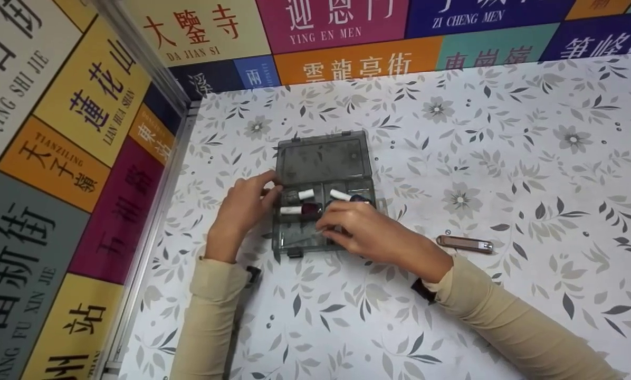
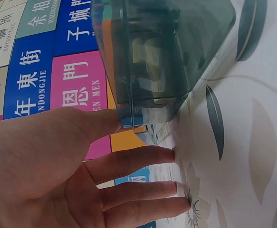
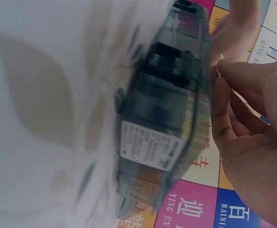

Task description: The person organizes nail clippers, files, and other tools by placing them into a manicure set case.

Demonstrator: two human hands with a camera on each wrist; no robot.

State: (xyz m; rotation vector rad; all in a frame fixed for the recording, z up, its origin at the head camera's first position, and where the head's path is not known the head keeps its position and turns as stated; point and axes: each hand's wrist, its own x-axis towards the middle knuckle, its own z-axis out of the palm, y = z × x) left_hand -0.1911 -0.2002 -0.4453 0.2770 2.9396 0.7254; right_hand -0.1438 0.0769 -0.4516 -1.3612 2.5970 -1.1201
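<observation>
A smoky, see-through compartment box [image 1: 323, 134] lies with its lid folded back. Several small bottles with white caps, apparently nail polish, lie inside; one dark red bottle [image 1: 310, 209] is in the middle row, and a dark blue bottle [image 1: 360, 199] is partly behind my right hand. My left hand [image 1: 247, 203] is at the box's left side, its thumb touching the box and its other fingers [image 2: 138, 164] extended. Over the box's front right part, my right hand [image 1: 360, 227] holds thumb and forefinger together, pinching a thin pale sliver [image 3: 219, 66] too small to identify.
On the flower-patterned tablecloth [image 1: 532, 274], a nail clipper [image 1: 464, 244] lies right of the box, near my right forearm. Panels with coloured place-name signs [image 1: 342, 63] border the table at the back and left. A printed label [image 3: 150, 147] shows on the box.
</observation>
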